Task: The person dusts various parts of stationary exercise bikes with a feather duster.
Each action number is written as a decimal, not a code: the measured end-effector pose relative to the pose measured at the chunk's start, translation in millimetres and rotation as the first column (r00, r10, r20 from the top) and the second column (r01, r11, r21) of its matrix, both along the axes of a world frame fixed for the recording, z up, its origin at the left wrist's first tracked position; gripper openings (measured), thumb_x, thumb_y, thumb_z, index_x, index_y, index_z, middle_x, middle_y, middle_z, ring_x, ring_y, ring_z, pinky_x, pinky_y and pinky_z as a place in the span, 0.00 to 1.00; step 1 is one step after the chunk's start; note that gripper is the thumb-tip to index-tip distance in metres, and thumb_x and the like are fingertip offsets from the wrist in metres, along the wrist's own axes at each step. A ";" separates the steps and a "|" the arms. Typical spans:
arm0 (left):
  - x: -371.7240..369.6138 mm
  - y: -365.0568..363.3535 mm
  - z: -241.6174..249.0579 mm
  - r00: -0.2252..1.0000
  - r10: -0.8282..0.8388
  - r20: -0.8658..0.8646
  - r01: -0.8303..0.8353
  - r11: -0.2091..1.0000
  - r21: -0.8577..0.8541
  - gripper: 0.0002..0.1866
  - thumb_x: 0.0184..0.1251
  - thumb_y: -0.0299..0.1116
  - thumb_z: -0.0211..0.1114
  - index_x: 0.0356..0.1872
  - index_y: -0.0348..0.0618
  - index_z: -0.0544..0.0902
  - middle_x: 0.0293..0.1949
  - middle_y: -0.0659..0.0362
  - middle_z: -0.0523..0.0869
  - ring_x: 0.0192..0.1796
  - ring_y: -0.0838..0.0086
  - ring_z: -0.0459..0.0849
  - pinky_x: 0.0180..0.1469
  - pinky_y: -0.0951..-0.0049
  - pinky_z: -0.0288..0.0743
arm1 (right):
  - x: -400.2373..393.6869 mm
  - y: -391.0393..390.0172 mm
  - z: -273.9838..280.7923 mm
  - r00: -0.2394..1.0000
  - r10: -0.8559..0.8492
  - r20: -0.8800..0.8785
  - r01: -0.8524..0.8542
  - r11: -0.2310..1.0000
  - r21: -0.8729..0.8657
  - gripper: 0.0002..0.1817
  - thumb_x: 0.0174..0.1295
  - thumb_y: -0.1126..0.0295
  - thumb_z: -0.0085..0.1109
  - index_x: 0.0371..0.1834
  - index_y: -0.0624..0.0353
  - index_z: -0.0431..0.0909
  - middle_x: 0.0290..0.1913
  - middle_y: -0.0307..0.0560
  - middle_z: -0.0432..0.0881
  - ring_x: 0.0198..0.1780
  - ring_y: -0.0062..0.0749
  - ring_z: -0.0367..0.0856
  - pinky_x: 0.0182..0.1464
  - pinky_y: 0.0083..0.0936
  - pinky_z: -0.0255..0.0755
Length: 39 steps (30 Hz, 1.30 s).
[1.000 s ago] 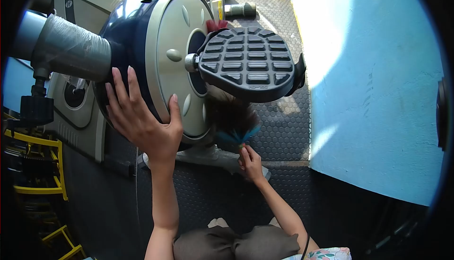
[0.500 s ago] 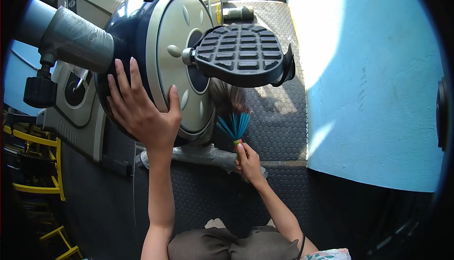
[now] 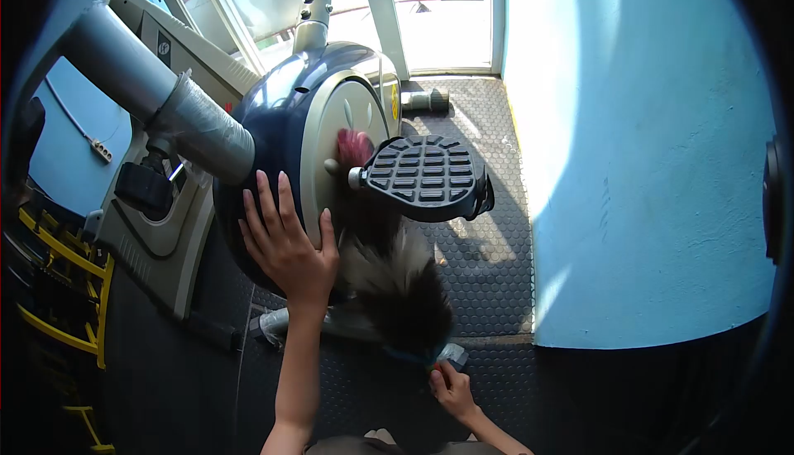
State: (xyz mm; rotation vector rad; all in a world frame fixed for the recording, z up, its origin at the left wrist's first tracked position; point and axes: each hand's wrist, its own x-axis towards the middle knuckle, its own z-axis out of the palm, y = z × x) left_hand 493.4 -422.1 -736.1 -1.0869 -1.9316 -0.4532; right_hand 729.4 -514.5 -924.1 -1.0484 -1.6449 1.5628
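Observation:
My left hand [image 3: 294,256] lies spread on the dark blue and beige flywheel housing [image 3: 273,128] of an exercise bike. In my right hand [image 3: 453,393], fingers are closed round the handle of a feather duster [image 3: 409,302], low down at the right of the bike's base. Its dark and pale feathers slant up across the side of the housing, partly blurred. Pinkish feathers [image 3: 354,147] show against the beige cover, behind the crank. The black pedal [image 3: 426,172] sticks out to the right, above the duster's middle, and hides part of it.
A light blue wall [image 3: 645,174] bounds the right side. Dark studded rubber matting [image 3: 488,289] covers the floor. Plastic-wrapped frame tube [image 3: 207,128] and black knob [image 3: 145,186] are at left, near another grey machine [image 3: 157,248] and yellow racks [image 3: 62,327]. A bright glass door stands behind.
The duster has swept up along the housing, its feathers now reaching behind the pedal. The view has tilted upward, so the bike appears lower. My left hand stays on the housing.

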 end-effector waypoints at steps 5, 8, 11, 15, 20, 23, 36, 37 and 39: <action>-0.4 -1.7 1.0 1.000 -0.005 -0.013 0.004 1.000 -0.012 0.31 0.58 0.45 0.56 0.62 0.49 0.61 0.64 0.57 0.61 0.66 0.58 0.58 0.63 0.55 0.53 | -14.1 -8.2 -0.7 0.998 0.035 -0.043 -0.035 0.999 0.003 0.12 0.64 0.64 0.47 0.38 0.63 0.71 0.17 0.50 0.73 0.18 0.32 0.75 0.22 0.24 0.65; -1.1 -0.6 -0.2 1.000 -0.001 -0.016 0.001 1.000 0.002 0.32 0.58 0.45 0.56 0.63 0.48 0.60 0.64 0.57 0.61 0.66 0.59 0.58 0.63 0.56 0.53 | -16.6 -11.6 -8.6 1.000 0.019 -0.002 -0.019 0.992 -0.124 0.13 0.64 0.63 0.46 0.38 0.63 0.70 0.17 0.49 0.72 0.18 0.30 0.75 0.22 0.23 0.65; -0.7 -0.4 -2.3 1.000 -0.001 -0.015 0.001 1.000 -0.010 0.32 0.59 0.45 0.56 0.63 0.47 0.59 0.64 0.57 0.61 0.66 0.59 0.58 0.63 0.56 0.54 | -28.0 5.4 8.9 0.999 0.003 -0.044 -0.010 0.988 -0.153 0.13 0.65 0.62 0.45 0.37 0.63 0.70 0.17 0.48 0.72 0.18 0.29 0.75 0.22 0.24 0.65; -2.9 -0.2 -3.1 0.998 0.014 -0.064 -0.013 1.000 0.004 0.32 0.60 0.50 0.54 0.63 0.47 0.59 0.64 0.58 0.61 0.66 0.59 0.59 0.62 0.55 0.54 | -19.0 -7.9 5.5 0.989 0.069 -0.134 -0.083 0.991 -0.101 0.13 0.65 0.62 0.46 0.38 0.63 0.70 0.16 0.47 0.72 0.18 0.29 0.74 0.21 0.24 0.65; -2.0 -2.0 -1.8 0.985 -0.170 0.009 0.168 0.980 0.108 0.39 0.56 0.60 0.54 0.63 0.46 0.59 0.64 0.57 0.61 0.65 0.58 0.60 0.62 0.53 0.54 | 20.5 -54.5 -36.8 0.999 0.034 -0.015 -0.036 0.972 -0.231 0.14 0.65 0.61 0.45 0.38 0.63 0.70 0.16 0.43 0.71 0.17 0.21 0.71 0.21 0.20 0.64; 13.3 8.0 13.5 0.840 -0.542 0.004 0.538 0.835 0.117 0.43 0.49 0.65 0.56 0.63 0.48 0.60 0.64 0.56 0.61 0.64 0.58 0.62 0.62 0.50 0.53 | 19.0 -46.1 -37.9 0.974 -0.087 -0.207 -0.074 0.747 -0.661 0.15 0.66 0.61 0.44 0.38 0.63 0.71 0.16 0.39 0.69 0.16 0.16 0.66 0.19 0.16 0.61; 14.0 103.2 55.1 0.276 -0.639 0.718 0.857 0.501 0.117 0.16 0.58 0.42 0.61 0.36 0.37 0.80 0.24 0.53 0.82 0.23 0.70 0.81 0.28 0.75 0.73 | 38.8 -76.3 -36.1 0.877 -0.358 -0.320 0.169 0.854 -0.493 0.15 0.67 0.62 0.37 0.35 0.66 0.66 0.17 0.41 0.67 0.16 0.17 0.63 0.17 0.13 0.57; 13.8 106.3 59.1 0.197 -0.517 0.833 0.845 0.520 0.123 0.19 0.60 0.45 0.59 0.35 0.35 0.80 0.24 0.54 0.82 0.24 0.74 0.81 0.28 0.75 0.73 | 40.8 -78.8 -40.2 0.878 -0.355 -0.321 0.168 0.856 -0.489 0.15 0.67 0.62 0.37 0.35 0.66 0.66 0.17 0.41 0.67 0.16 0.17 0.63 0.17 0.13 0.57; 13.7 109.6 63.9 0.217 -0.504 0.836 0.858 0.507 0.083 0.23 0.62 0.49 0.55 0.35 0.33 0.80 0.23 0.57 0.81 0.25 0.80 0.78 0.29 0.76 0.72 | 42.8 -80.3 -58.1 0.876 -0.340 -0.341 0.261 0.930 -0.257 0.15 0.66 0.62 0.39 0.33 0.64 0.67 0.17 0.42 0.68 0.15 0.23 0.65 0.17 0.18 0.58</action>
